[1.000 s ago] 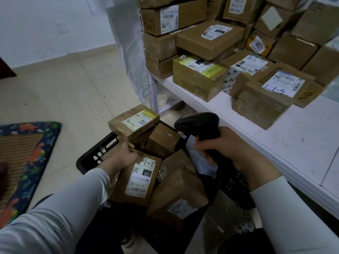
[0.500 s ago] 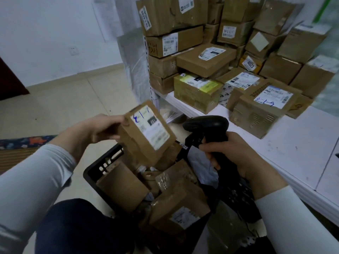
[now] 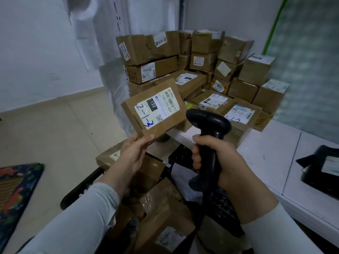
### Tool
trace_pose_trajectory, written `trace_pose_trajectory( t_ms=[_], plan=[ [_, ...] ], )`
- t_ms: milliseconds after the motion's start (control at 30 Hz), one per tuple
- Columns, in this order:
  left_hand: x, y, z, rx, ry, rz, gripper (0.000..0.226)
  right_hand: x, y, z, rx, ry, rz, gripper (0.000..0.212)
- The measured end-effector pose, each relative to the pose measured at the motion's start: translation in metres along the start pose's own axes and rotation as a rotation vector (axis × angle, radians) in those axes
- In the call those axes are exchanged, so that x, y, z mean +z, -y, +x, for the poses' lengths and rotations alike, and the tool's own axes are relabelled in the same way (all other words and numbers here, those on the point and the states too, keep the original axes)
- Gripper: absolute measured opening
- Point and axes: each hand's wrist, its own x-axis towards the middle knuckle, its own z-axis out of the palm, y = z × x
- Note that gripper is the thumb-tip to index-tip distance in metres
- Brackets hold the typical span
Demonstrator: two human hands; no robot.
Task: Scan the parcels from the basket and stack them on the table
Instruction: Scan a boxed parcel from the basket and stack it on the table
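Now: left grip [image 3: 132,154], a bare hand, pinches the lower edge of a flat cardboard parcel [image 3: 170,120] between thumb and fingers. The parcel is held up, tilted, above the black basket [image 3: 82,186]. Its white label [image 3: 156,107] faces the camera and shows printed 122 and blue handwriting 2-1-3.

Right grip [image 3: 218,158] is clamped round the handle of a black handheld barcode scanner [image 3: 209,121], which stands upright. The scanner head is just beside the parcel's right edge; contact cannot be told.

More brown parcels [image 3: 165,222] lie piled loosely in the basket below both hands, some with labels showing.

The white desk [image 3: 266,149] runs along the right. Labelled cartons [image 3: 152,68] are stacked several layers high at its far end, by the wall. A black flat object [image 3: 311,173] lies on the desk at the right edge of view.

A patterned mat [image 3: 16,189] lies on the floor at left
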Motion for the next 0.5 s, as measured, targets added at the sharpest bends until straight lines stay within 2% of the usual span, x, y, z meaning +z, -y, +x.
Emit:
trace_pose_trajectory(
  t_ms=[200,333,500],
  plan=[
    [0.031,0.011,-0.002,0.224,-0.069,0.175,0.048,0.005,0.017,-0.017,0.054,-0.021,0.249,0.020],
    [0.039,0.015,-0.002,0.272,-0.046,0.229,0.061,0.004,0.023,-0.021,0.048,-0.054,0.341,0.015],
    [0.047,0.015,-0.002,0.300,-0.041,0.258,0.062,0.003,0.026,-0.022,0.022,-0.109,0.405,0.011]
  ],
)
